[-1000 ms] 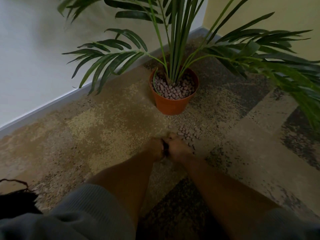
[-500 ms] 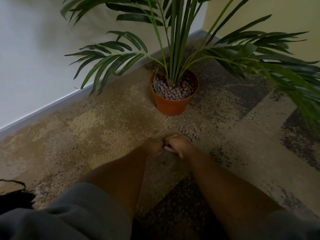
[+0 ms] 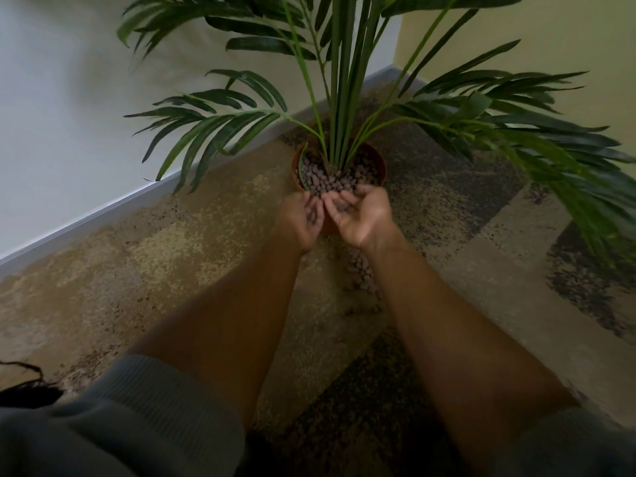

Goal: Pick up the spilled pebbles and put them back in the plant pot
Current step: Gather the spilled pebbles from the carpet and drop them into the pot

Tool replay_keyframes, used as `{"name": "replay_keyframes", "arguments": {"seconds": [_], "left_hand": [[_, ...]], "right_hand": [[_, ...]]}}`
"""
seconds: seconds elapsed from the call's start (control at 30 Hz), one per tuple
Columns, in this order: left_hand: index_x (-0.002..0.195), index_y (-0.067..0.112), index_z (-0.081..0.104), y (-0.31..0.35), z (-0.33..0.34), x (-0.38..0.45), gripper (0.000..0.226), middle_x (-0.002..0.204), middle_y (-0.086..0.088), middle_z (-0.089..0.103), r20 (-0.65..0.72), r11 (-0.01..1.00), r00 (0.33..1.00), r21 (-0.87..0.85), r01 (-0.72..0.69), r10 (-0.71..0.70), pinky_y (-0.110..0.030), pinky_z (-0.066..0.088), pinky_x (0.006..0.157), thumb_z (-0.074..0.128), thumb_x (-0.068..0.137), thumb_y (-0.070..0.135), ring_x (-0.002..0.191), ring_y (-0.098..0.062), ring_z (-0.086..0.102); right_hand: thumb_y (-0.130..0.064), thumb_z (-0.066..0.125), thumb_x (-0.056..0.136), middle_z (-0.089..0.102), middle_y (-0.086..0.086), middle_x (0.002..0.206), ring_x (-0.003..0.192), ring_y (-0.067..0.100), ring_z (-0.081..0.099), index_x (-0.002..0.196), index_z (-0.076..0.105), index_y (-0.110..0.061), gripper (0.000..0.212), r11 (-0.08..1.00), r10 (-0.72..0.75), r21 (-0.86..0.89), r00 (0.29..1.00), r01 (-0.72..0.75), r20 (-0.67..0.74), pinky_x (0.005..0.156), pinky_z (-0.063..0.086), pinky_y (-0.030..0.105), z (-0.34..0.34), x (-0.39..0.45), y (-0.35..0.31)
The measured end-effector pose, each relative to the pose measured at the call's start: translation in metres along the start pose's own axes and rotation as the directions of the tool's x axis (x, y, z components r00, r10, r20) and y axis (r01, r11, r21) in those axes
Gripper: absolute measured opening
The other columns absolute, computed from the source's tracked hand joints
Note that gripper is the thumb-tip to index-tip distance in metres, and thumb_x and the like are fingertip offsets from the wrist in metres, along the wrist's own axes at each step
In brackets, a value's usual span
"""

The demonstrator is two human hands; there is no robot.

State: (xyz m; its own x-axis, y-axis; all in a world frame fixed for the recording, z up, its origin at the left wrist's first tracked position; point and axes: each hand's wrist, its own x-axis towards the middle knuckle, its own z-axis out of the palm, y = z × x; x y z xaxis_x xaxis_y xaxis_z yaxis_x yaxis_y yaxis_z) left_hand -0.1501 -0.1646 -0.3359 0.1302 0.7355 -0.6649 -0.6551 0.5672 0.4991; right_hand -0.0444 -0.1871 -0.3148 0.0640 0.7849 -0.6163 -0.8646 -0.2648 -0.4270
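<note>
A person looks down at their own two bare forearms reaching out over a mottled brown and tan carpet point(image 3: 172, 256) in the corner of a room. Both hands are raised to the near rim of a small round terracotta-orange plant pot point(image 3: 378, 159), which holds a tall green palm-like plant point(image 3: 339, 80) with long drooping fronds.

The left hand point(image 3: 303, 218) and the right hand point(image 3: 359, 215) sit side by side, nearly touching, palms turned up and inward to form a shallow bowl. Each is loosely cupped, fingers half curled, not clenched, and a small load of reddish-brown rounded clay pebbles point(image 3: 340, 204) rests in the hollow of the palms. The pot is already filled near the top with the same pebbles around the plant's stems.

More spilled pebbles point(image 3: 361, 270) lie in a loose scatter on the carpet just in front of the pot, between the forearms, so the task looks only partly done.

To finish this step well, the cupped hands should probably move fully over the pot's opening before tipping, staying low and close to the filling so nothing bounces out. Keeping the inner edges of the palms pressed together should stop pebbles slipping through the gap. The stems and a low leaf crowd the rim, so pouring at the near side seems safest.
</note>
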Motion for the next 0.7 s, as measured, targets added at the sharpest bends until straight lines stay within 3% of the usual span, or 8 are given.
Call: {"name": "replay_keyframes", "arguments": {"seconds": [0.07,0.17,0.27,0.33,0.4,0.47,0.57,0.7], "left_hand": [[0.137,0.006,0.047,0.009,0.017,-0.006,0.042,0.098,-0.007,0.06,0.073,0.999,0.997,-0.043,-0.029,0.033,-0.022,0.052,0.083,0.033,0.103,0.028,0.094,-0.013,0.06],[0.147,0.004,0.031,0.018,0.034,-0.012,0.048,0.109,-0.013,0.055,0.164,0.991,0.985,-0.124,-0.04,0.061,-0.034,0.041,0.11,0.027,0.105,0.027,0.111,-0.022,0.051],[0.14,-0.01,0.035,0.023,0.04,-0.01,0.049,0.135,-0.021,0.048,0.188,0.993,0.981,-0.116,-0.024,0.046,-0.04,0.032,0.116,0.027,0.105,0.022,0.122,-0.025,0.049],[0.144,-0.01,0.028,0.024,0.037,-0.008,0.05,0.15,-0.024,0.034,0.212,0.994,0.977,-0.107,0.005,0.018,-0.042,0.026,0.119,0.024,0.104,0.02,0.139,-0.029,0.036],[0.148,-0.007,0.021,0.024,0.032,-0.008,0.052,0.155,-0.023,0.026,0.217,0.993,0.976,-0.119,0.019,0.008,-0.042,0.023,0.119,0.022,0.104,0.019,0.145,-0.033,0.025],[0.149,-0.005,0.023,0.023,0.029,-0.008,0.051,0.154,-0.023,0.027,0.205,0.991,0.979,-0.135,0.011,0.017,-0.04,0.026,0.118,0.022,0.104,0.02,0.145,-0.033,0.027],[0.144,-0.001,0.036,0.019,0.022,-0.015,0.046,0.144,-0.02,0.045,0.178,0.992,0.982,-0.121,-0.035,0.056,-0.034,0.041,0.109,0.027,0.104,0.018,0.133,-0.028,0.046],[0.135,0.011,0.05,0.011,-0.002,-0.017,0.039,0.123,-0.007,0.066,0.107,0.998,0.993,-0.016,-0.056,0.057,-0.027,0.051,0.092,0.036,0.101,0.022,0.109,-0.019,0.063]], "right_hand": [[-0.021,0.033,0.101,0.049,0.023,0.137,0.13,0.032,0.05,0.125,0.05,0.006,0.04,0.997,-0.059,0.043,0.998,0.058,0.018,0.108,0.044,0.04,0.012,-0.001,-0.01],[-0.014,0.028,0.1,0.048,0.022,0.138,0.13,0.034,0.048,0.135,0.045,0.006,0.044,0.992,-0.079,0.105,0.995,0.073,0.053,0.111,0.04,0.044,0.02,-0.002,-0.02],[-0.007,0.027,0.098,0.045,0.025,0.142,0.132,0.036,0.047,0.139,0.041,0.008,0.045,0.984,-0.076,0.163,0.996,0.066,0.053,0.115,0.035,0.047,0.019,-0.002,-0.025],[-0.005,0.026,0.098,0.043,0.026,0.144,0.134,0.036,0.045,0.14,0.038,0.009,0.046,0.985,-0.073,0.162,0.996,0.064,0.051,0.116,0.032,0.046,0.017,-0.003,-0.025],[-0.005,0.026,0.099,0.041,0.027,0.145,0.135,0.036,0.043,0.14,0.036,0.01,0.045,0.987,-0.073,0.147,0.996,0.066,0.043,0.116,0.033,0.045,0.015,-0.005,-0.022],[-0.006,0.026,0.1,0.041,0.028,0.144,0.135,0.037,0.043,0.141,0.035,0.011,0.045,0.99,-0.075,0.124,0.996,0.069,0.046,0.115,0.035,0.043,0.013,-0.005,-0.019],[-0.005,0.029,0.099,0.052,0.028,0.129,0.124,0.036,0.054,0.136,0.04,0.01,0.042,0.997,-0.079,0.023,0.994,0.077,0.069,0.107,0.046,0.039,0.009,-0.008,-0.015],[-0.011,0.033,0.099,0.066,0.021,0.109,0.099,0.027,0.068,0.113,0.055,0.003,0.029,0.954,-0.058,-0.294,0.998,0.064,0.03,0.088,0.058,0.035,-0.006,-0.005,0.0]]}}
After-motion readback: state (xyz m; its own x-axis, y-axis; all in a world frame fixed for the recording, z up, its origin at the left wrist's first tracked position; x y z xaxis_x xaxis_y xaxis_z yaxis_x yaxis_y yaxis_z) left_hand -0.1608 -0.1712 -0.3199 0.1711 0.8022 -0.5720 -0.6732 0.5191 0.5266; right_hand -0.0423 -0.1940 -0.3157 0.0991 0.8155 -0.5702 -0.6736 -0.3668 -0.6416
